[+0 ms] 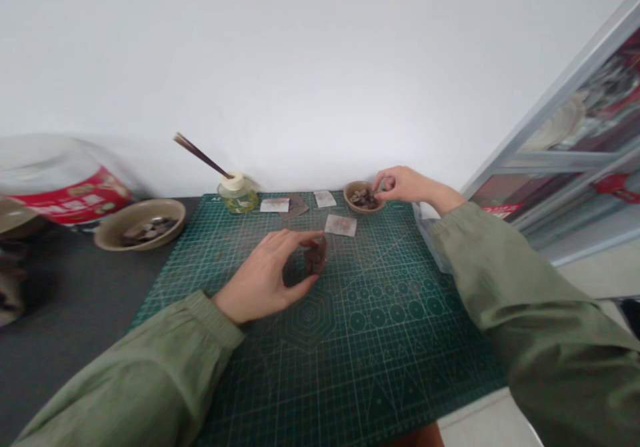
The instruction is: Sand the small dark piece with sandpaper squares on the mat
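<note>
Between the thumb and fingers of my left hand [267, 274] is a small brown rough piece [315, 255], held just above the green cutting mat [390, 360]. Its exact kind I cannot make out. At the back right, my right hand [400, 184] is over the rim of a small tan bowl [349, 202] with its fingers pinched. Brown fragments [364, 199] lie in that bowl. Whatever is in the right fingertips is too small to name. Between the hands, a smudged white paper piece [341, 226] lies flat on the mat.
Along the mat's back edge are a glue jar [239, 194] with a brush or sticks in it, sandpaper-like sheet [296, 206] and white papers [275, 205]. To the left, a larger bowl [177, 215] of fragments stands near a big red-labelled container [65, 180]. A clear plastic box [431, 234] sits under my right forearm.
</note>
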Demonstrator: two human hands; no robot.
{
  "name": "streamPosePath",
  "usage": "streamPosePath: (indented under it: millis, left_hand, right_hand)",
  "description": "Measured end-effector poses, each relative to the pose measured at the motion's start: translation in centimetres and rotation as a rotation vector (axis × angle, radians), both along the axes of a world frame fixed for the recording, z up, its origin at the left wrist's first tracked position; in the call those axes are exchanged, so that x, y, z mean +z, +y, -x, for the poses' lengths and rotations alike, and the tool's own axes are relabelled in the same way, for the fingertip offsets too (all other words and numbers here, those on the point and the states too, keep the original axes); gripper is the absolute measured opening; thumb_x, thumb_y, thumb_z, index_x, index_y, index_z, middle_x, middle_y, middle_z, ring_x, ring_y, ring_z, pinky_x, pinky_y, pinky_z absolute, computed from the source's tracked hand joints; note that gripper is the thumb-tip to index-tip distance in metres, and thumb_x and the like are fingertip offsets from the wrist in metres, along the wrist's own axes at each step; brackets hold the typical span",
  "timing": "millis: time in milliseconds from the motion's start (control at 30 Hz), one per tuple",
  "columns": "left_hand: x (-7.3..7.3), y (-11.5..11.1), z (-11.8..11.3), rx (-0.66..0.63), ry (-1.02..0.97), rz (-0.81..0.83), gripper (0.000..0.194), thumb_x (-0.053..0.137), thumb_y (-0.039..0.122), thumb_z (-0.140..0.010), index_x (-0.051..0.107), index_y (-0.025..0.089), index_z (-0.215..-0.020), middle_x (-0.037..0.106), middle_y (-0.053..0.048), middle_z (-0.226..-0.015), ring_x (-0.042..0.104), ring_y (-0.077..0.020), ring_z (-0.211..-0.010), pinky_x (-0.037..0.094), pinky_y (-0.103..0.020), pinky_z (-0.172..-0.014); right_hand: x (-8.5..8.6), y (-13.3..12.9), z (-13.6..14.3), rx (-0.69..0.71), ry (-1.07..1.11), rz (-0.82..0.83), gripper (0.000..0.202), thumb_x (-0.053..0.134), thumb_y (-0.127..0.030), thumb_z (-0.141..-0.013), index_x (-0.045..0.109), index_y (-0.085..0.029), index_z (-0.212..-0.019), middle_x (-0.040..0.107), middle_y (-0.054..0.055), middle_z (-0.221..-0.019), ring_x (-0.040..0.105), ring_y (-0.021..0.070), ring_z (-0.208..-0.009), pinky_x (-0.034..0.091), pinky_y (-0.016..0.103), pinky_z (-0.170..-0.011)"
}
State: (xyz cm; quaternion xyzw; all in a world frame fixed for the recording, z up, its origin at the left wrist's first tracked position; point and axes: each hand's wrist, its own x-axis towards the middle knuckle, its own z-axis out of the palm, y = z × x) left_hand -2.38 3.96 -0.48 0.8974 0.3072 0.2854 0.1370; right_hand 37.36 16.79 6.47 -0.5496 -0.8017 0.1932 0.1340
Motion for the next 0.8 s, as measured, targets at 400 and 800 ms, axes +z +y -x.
streamPosePath:
  millis: [400, 800]
  left_hand:
    - [0.6, -0.2, -0.1, -0.002, 0.003, -0.006, 0.064, 0.077, 0.032, -0.100, 0.053, 0.027, -0.159, 0.073, -0.011, -0.146, 0.069, -0.0332, -0.133, 0.052, -0.053, -0.117]
    - [0.3, -0.1, 0.0, 0.002, 0.010, -0.010, 0.064, 0.076, 0.034, -0.101, 0.052, 0.028, -0.159, 0.072, -0.011, -0.148, 0.068, -0.0340, -0.135, 0.051, -0.054, -0.118]
  right_hand:
    - [-0.6, 0.7, -0.4, 0.025, -0.009, -0.006, 0.036, 0.091, -0.032, -0.086, 0.084, -0.019, -0.119, 0.064, -0.003, -0.073, 0.053, 0.0161, -0.067, 0.038, 0.033, -0.067]
    - [1.8, -0.5, -0.1, -0.047, -0.054, -0.156, 0.024, 0.081, -0.037, -0.098, 0.086, -0.019, -0.113, 0.066, 0.001, -0.071, 0.055, 0.0181, -0.068, 0.039, 0.036, -0.069]
